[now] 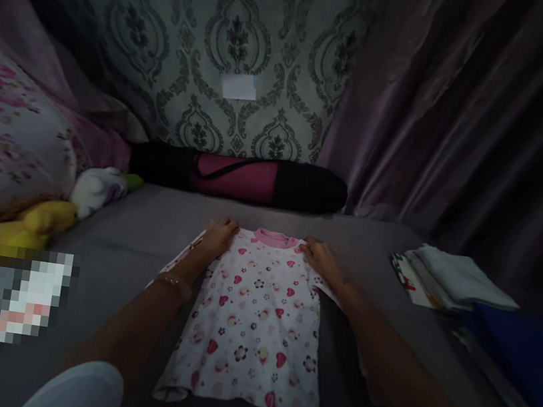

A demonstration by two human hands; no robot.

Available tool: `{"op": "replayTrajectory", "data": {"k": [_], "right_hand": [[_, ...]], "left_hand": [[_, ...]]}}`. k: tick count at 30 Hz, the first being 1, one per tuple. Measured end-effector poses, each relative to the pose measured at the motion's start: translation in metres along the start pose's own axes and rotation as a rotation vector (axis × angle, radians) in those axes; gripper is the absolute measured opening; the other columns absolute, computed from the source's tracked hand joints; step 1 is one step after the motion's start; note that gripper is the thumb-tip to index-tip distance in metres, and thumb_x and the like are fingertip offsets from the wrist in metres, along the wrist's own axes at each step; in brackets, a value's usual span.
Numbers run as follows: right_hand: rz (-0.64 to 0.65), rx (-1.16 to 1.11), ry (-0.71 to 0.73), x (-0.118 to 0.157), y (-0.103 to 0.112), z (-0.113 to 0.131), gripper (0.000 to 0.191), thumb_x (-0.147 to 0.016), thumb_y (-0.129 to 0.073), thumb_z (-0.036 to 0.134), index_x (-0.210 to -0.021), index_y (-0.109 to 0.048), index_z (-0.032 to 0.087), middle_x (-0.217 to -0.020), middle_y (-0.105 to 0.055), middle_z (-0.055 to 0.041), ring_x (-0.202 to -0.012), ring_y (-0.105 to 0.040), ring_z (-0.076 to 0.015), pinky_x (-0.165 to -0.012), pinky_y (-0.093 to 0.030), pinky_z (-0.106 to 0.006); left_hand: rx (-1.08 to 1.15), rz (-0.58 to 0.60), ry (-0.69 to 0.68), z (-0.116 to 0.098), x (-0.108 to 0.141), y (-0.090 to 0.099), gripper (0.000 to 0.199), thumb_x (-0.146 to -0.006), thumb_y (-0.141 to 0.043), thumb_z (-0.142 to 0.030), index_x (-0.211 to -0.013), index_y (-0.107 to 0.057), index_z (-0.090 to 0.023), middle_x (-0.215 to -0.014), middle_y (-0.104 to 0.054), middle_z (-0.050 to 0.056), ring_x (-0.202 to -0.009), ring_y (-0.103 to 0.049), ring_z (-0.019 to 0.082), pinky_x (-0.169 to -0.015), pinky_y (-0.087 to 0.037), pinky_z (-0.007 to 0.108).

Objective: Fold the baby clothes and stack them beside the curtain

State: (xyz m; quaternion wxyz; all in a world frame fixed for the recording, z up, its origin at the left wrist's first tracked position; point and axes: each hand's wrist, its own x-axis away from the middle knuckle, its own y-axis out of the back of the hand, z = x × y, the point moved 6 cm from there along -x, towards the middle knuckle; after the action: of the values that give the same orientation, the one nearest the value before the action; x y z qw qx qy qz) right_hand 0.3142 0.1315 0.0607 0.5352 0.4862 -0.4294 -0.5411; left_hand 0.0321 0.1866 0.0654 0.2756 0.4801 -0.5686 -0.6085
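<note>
A small white long-sleeved shirt with red hearts, flowers and a pink collar lies spread on the grey bed sheet, its collar away from me. My left hand is closed on the shirt's left shoulder, and the forearm covers part of that sleeve. At the opposite shoulder, my right hand pinches the fabric between thumb and fingers. Most of the right sleeve is hidden under my forearm. The hem nearest me is slightly curled at both corners.
Folded clothes and a dark blue folded cloth lie at right. Soft toys, one yellow and one white, rest at left by a floral pillow. A black and pink long bag lies along the wall.
</note>
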Motion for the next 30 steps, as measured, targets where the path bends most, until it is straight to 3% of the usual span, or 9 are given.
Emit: {"op": "replayTrajectory", "data": {"k": [5,9,13,17,20,23,27,30], "right_hand": [[-0.008,0.034,-0.035,-0.011,-0.012,-0.003,0.036,-0.095,-0.042,0.041,-0.118,-0.058,0.019,-0.116,-0.063,-0.0105,-0.102,-0.061,-0.0204,-0.080,-0.042,-0.027],[-0.058,0.124,-0.081,-0.007,-0.004,0.003,0.035,-0.094,-0.044,0.043,-0.112,-0.060,0.017,-0.113,-0.062,-0.0126,-0.099,-0.060,-0.0221,-0.082,-0.042,-0.029],[-0.147,0.170,0.039,0.009,0.009,0.034,0.031,-0.096,-0.039,0.031,-0.110,-0.061,0.014,-0.116,-0.060,-0.0162,-0.106,-0.054,-0.0256,-0.091,-0.038,-0.035],[-0.147,0.086,0.180,0.028,-0.004,0.068,0.044,-0.098,-0.029,0.033,-0.126,-0.054,0.010,-0.133,-0.053,-0.0176,-0.122,-0.047,-0.0263,-0.103,-0.032,-0.038],[-0.064,0.022,0.187,0.035,-0.026,0.075,0.059,-0.098,-0.027,0.043,-0.141,-0.039,0.005,-0.150,-0.035,-0.0181,-0.139,-0.028,-0.0277,-0.112,-0.021,-0.041],[0.006,-0.033,0.166,0.035,-0.042,0.074,0.063,-0.097,-0.026,0.044,-0.145,-0.032,0.004,-0.154,-0.025,-0.0167,-0.143,-0.020,-0.0268,-0.115,-0.015,-0.044],[0.033,-0.113,0.160,0.032,-0.040,0.073,0.063,-0.097,-0.027,0.044,-0.146,-0.030,0.004,-0.155,-0.022,-0.0174,-0.144,-0.015,-0.0266,-0.116,-0.011,-0.046],[0.069,-0.254,0.202,0.032,-0.024,0.068,0.060,-0.097,-0.028,0.045,-0.144,-0.036,0.008,-0.154,-0.027,-0.0162,-0.143,-0.021,-0.0242,-0.115,-0.018,-0.042]], "left_hand": [[0.065,0.060,0.057,0.009,-0.004,-0.022,0.030,-0.095,-0.036,-0.028,-0.105,-0.063,-0.018,-0.100,-0.061,0.011,-0.097,-0.056,0.024,-0.086,-0.038,0.036],[-0.027,0.055,0.121,0.002,-0.004,-0.012,0.026,-0.091,-0.044,-0.028,-0.106,-0.061,-0.014,-0.107,-0.060,0.016,-0.103,-0.054,0.029,-0.089,-0.036,0.043],[-0.004,-0.003,-0.073,-0.037,0.003,0.003,0.025,-0.092,-0.040,-0.023,-0.106,-0.060,-0.017,-0.109,-0.062,0.014,-0.104,-0.056,0.027,-0.092,-0.036,0.044],[0.126,0.034,-0.255,-0.070,0.018,-0.011,0.037,-0.097,-0.033,-0.034,-0.120,-0.055,-0.017,-0.125,-0.059,0.014,-0.116,-0.053,0.023,-0.099,-0.036,0.038],[0.093,0.096,-0.203,-0.069,0.023,-0.036,0.050,-0.097,-0.029,-0.041,-0.137,-0.043,-0.013,-0.146,-0.043,0.015,-0.134,-0.038,0.025,-0.110,-0.028,0.041],[0.042,0.157,-0.169,-0.063,0.025,-0.054,0.056,-0.097,-0.024,-0.043,-0.144,-0.035,-0.013,-0.153,-0.032,0.013,-0.141,-0.027,0.026,-0.114,-0.020,0.044],[0.013,0.186,-0.169,-0.058,0.023,-0.060,0.060,-0.097,-0.021,-0.043,-0.146,-0.031,-0.011,-0.153,-0.029,0.014,-0.143,-0.024,0.026,-0.115,-0.019,0.045],[0.008,0.192,-0.182,-0.058,0.022,-0.060,0.058,-0.097,-0.021,-0.043,-0.145,-0.031,-0.013,-0.153,-0.029,0.014,-0.142,-0.025,0.026,-0.113,-0.021,0.047]]}}
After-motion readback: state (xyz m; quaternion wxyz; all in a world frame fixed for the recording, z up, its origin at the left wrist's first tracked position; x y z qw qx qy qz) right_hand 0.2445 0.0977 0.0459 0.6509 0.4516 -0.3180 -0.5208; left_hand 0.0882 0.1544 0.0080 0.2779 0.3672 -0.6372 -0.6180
